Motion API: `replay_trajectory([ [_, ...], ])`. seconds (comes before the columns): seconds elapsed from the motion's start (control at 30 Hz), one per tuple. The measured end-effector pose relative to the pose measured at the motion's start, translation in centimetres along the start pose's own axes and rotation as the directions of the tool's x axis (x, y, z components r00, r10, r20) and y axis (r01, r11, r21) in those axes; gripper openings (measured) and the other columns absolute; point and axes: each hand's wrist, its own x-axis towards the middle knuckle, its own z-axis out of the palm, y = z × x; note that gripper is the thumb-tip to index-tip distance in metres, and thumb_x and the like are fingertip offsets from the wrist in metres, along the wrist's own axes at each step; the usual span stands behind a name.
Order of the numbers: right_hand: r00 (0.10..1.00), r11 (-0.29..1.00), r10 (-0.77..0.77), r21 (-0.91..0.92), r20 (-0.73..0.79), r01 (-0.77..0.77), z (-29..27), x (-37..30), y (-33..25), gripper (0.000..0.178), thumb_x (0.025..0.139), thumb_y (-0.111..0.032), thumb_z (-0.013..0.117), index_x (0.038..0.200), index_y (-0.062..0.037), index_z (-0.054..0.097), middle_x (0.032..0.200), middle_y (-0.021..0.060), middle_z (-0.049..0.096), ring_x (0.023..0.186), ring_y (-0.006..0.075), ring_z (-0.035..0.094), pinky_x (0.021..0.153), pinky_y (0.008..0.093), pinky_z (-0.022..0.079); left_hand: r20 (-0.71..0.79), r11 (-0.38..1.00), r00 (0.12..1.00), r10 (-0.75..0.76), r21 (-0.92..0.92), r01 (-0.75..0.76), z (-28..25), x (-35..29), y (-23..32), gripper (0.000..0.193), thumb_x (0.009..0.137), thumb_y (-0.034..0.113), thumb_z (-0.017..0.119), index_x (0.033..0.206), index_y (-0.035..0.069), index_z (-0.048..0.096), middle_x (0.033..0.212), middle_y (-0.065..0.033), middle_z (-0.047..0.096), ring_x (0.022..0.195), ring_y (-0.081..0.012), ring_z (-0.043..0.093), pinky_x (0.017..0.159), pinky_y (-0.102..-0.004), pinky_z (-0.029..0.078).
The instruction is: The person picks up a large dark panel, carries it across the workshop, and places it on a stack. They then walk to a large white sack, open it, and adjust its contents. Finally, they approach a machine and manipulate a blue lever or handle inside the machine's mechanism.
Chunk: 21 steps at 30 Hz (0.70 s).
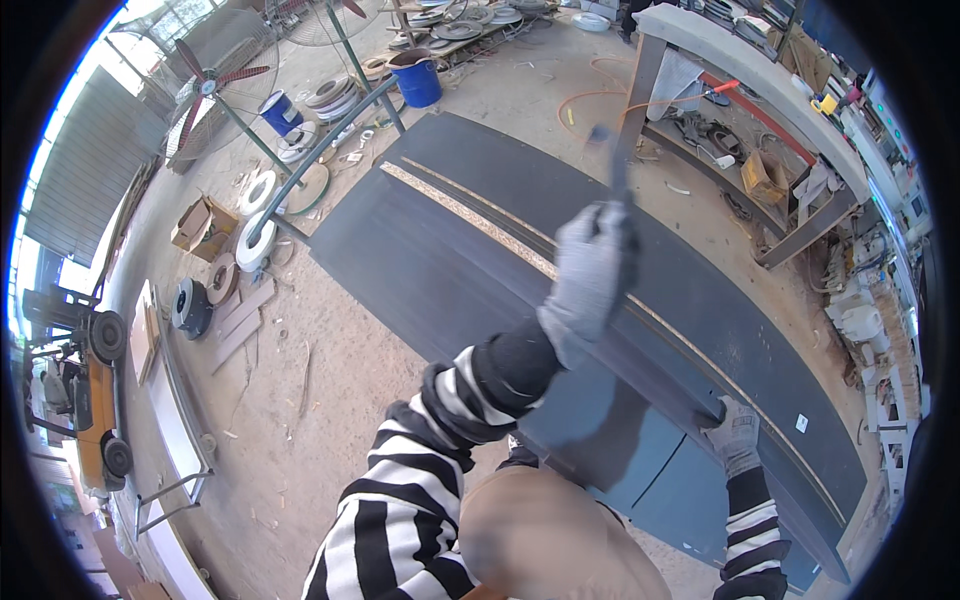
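Note:
My left hand, in a grey work glove, is raised over the middle of the work surface. It is closed around a slim dark hand tool that points upward; blur hides its exact kind. My right hand, gloved too, is at the near right, its fingers closed over the edge of a long dark panel. A raw chipboard edge runs along this panel. Another dark panel lies flat beyond it, with a small white label. A dark shadow falls on the panel's near side.
A blue tubular rail stands by the panels' far left end, near a blue bucket. A steel-framed bench stands at the far right. Edging rolls and a cardboard box lie on the left floor.

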Motion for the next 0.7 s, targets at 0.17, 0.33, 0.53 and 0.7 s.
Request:
replay_trajectory([
  [0.17,0.999,0.997,-0.007,-0.075,0.05,0.01,0.5,0.6,0.7,0.053,0.061,-0.036,0.078,0.103,-0.0117,0.058,0.091,0.0097,0.064,0.089,0.0267,0.062,0.079,0.0377,0.047,0.314,0.906,0.948,0.043,0.389,-0.17,9.5,-6.0,0.3,0.023,0.093,0.021,0.049,0.092,0.001,0.059,0.063,-0.0034,0.053,0.055,-0.0093,0.049,0.051,-0.0274,0.042],
  [0.33,0.986,0.998,-0.045,-0.047,0.158,0.053,0.8,2.1,0.4,0.057,0.064,-0.039,0.076,0.108,-0.0091,0.057,0.097,0.011,0.064,0.095,0.0264,0.061,0.082,0.0374,0.046,0.574,0.885,0.818,-0.044,0.402,-0.235,18.8,-11.9,0.0,0.023,0.093,0.019,0.045,0.092,0.0,0.058,0.065,-0.0075,0.058,0.061,-0.0163,0.059,0.057,-0.0309,0.048],
  [0.53,0.98,0.98,-0.196,0.006,-0.03,0.197,2.5,3.0,0.3,0.056,0.065,-0.041,0.075,0.107,-0.0081,0.058,0.098,0.0118,0.065,0.096,0.0265,0.061,0.083,0.0375,0.046,0.84,0.68,0.516,0.165,0.282,-0.677,33.3,-18.1,-5.2,0.028,0.092,0.023,0.045,0.092,-0.002,0.056,0.078,-0.0175,0.059,0.074,-0.0252,0.063,0.066,-0.038,0.05],
  [0.7,0.926,0.945,-0.29,0.083,-0.243,0.318,3.0,2.6,0.5,0.056,0.065,-0.042,0.074,0.107,-0.0074,0.058,0.099,0.0124,0.065,0.096,0.0267,0.061,0.083,0.0376,0.046,0.899,0.997,0.432,-0.069,0.043,0.071,35.3,-15.7,-8.2,0.028,0.089,0.024,0.05,0.096,-0.002,0.056,0.079,-0.0135,0.06,0.065,-0.0207,0.059,0.062,-0.0344,0.05],
])
